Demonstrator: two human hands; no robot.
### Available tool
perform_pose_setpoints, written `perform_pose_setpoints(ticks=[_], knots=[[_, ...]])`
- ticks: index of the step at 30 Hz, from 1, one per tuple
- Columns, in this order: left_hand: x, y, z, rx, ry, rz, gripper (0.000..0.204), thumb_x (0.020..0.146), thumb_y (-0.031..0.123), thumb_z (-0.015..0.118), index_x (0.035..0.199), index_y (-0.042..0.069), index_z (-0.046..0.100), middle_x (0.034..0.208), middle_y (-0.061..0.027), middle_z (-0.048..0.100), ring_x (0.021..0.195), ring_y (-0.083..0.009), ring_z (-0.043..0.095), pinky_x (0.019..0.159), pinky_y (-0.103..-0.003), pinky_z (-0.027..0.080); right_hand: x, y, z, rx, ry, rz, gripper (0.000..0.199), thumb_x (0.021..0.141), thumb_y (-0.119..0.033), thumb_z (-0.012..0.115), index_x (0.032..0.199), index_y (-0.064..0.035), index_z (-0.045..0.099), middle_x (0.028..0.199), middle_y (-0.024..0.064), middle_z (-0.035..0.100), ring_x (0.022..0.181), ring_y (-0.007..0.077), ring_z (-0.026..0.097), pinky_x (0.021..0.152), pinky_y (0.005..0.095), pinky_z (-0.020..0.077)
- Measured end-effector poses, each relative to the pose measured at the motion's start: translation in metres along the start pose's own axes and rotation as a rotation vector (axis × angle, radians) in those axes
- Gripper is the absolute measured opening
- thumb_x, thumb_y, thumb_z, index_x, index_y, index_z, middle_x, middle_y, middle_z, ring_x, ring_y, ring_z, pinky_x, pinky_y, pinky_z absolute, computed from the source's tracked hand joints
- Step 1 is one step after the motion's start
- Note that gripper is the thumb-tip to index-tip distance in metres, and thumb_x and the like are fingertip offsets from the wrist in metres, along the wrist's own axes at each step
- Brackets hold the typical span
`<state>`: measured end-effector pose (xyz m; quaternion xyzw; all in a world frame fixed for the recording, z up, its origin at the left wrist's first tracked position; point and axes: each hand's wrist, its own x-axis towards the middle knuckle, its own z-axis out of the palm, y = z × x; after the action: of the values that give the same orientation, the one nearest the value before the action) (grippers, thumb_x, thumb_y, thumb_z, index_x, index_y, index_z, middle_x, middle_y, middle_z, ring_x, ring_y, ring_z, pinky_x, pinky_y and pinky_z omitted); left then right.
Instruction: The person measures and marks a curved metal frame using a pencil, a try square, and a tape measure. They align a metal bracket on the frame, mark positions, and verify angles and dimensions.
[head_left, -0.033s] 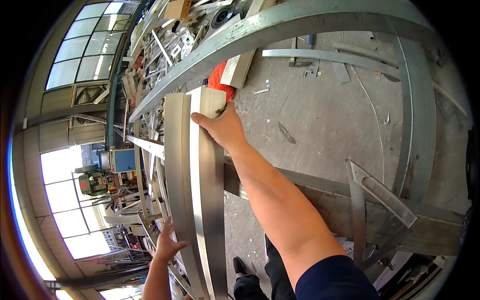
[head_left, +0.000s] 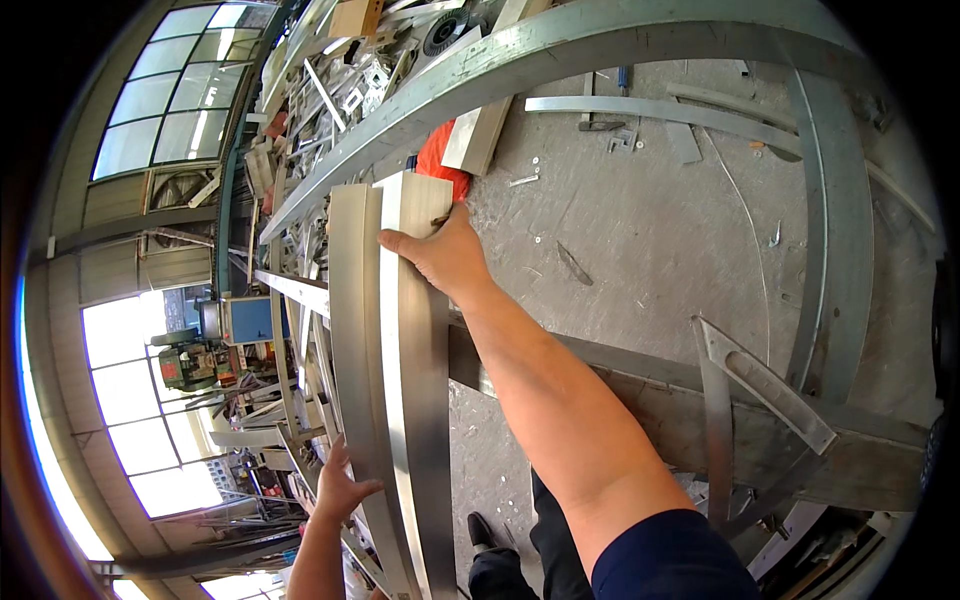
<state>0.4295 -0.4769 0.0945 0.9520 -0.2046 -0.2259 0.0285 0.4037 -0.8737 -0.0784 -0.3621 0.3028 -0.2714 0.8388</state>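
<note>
Closest to where I stand, a dark blue sleeve (head_left: 665,560) fills the lower right of the frame, and its bare forearm reaches up to the right hand (head_left: 447,255), near the centre. Its grip is closed at the upper end of the bright metal bar (head_left: 423,310), pinching it with the thumb across the top face and the fingers bent round the right side. That bar runs from the lower edge of the frame to the upper middle, lengthwise beside the dull metal bar (head_left: 356,310) on its left. At lower left, the left hand (head_left: 342,488) has its grip spread, the thumb at the dull bar's left edge; whether the fingers press on anything, I can't tell. Behind the bars a steel frame (head_left: 868,456) spans the right half and arches across the top, with a triangular bracket (head_left: 795,418) at lower right. Lower down, a dark shoe (head_left: 480,532) shows on the grey floor (head_left: 650,250), where a flat metal strip (head_left: 640,108) lies at upper right. Something red (head_left: 432,160) shows just beyond the bars' upper ends. Farther off, a scrap heap (head_left: 370,80) crowds the upper left, and tall windows (head_left: 150,400) line the far left.
</note>
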Motion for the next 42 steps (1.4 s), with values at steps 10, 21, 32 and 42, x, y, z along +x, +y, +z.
perform_pose_setpoints(ticks=[10, 21, 32, 42], knots=[[0.001, 0.032, 0.038, 0.024, 0.285, -0.011, 0.060, 0.081, 0.025, 0.092, 0.127, -0.001, 0.063, 0.107, -0.0182, 0.079, 0.097, -0.0307, 0.077, 0.088, -0.040, 0.059, 0.003, 0.007, 0.003, -0.108, 0.026, -0.038, 0.097, 0.070, -0.036, 0.098, 0.133, 0.0087, 0.041, 0.125, 0.0286, 0.067, 0.116, 0.0404, 0.070, 0.102, 0.0433, 0.0549], [0.006, 0.027, 0.033, 0.026, 0.243, -0.013, 0.051, 0.081, 0.022, 0.092, 0.118, -0.003, 0.069, 0.101, -0.0169, 0.079, 0.092, -0.0266, 0.077, 0.084, -0.039, 0.059, 0.001, 0.005, 0.001, -0.165, 0.006, -0.022, 0.105, 0.072, -0.041, 0.096, 0.142, 0.0132, 0.041, 0.135, 0.0292, 0.063, 0.121, 0.0385, 0.068, 0.106, 0.0399, 0.0531], [0.004, 0.040, 0.031, 0.056, 0.244, -0.018, 0.053, 0.081, 0.020, 0.091, 0.123, -0.002, 0.069, 0.104, -0.0161, 0.079, 0.092, -0.0247, 0.077, 0.085, -0.037, 0.059, 0.002, 0.003, 0.001, -0.176, -0.013, -0.003, 0.105, 0.073, -0.040, 0.095, 0.144, 0.0127, 0.039, 0.137, 0.0288, 0.062, 0.125, 0.0378, 0.066, 0.108, 0.0406, 0.0523], [0.006, 0.037, 0.032, 0.063, 0.243, 0.030, 0.050, 0.081, 0.019, 0.090, 0.121, -0.001, 0.069, 0.102, -0.0161, 0.079, 0.091, -0.0252, 0.077, 0.085, -0.038, 0.059, 0.000, 0.001, -0.001, -0.162, -0.021, 0.008, 0.104, 0.073, -0.039, 0.096, 0.144, 0.0129, 0.039, 0.134, 0.0291, 0.064, 0.122, 0.0375, 0.068, 0.105, 0.0396, 0.0543]])
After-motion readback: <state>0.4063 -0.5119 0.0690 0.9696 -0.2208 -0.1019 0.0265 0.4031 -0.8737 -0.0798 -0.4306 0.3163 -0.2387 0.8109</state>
